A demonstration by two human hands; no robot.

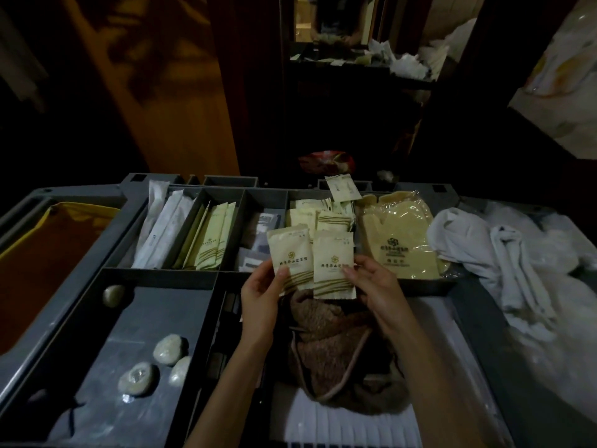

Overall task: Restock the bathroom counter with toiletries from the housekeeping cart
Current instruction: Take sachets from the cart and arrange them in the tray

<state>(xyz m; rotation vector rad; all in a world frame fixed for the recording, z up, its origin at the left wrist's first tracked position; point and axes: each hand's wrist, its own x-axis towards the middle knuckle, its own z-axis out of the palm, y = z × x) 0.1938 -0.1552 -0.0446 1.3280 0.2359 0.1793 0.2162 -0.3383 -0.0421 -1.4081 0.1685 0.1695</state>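
Note:
Two cream toiletry packets with gold stripes and a logo are held up over the grey housekeeping cart [420, 287]. My left hand [263, 294] pinches the left packet [287, 253] by its lower edge, thumb on the front. My right hand [371, 281] pinches the right packet [332, 260] at its right side. The two packets overlap slightly. Behind them a compartment holds several more of the same cream packets [318, 216].
Other compartments hold long white sachets [161, 221], slim cream packets [213, 237], bagged yellow slippers [397, 237] and round wrapped soaps [169, 349]. A brown knitted cloth [336, 347] lies below my hands. White towels [504, 257] are piled on the right, a yellow bag [42, 253] on the left.

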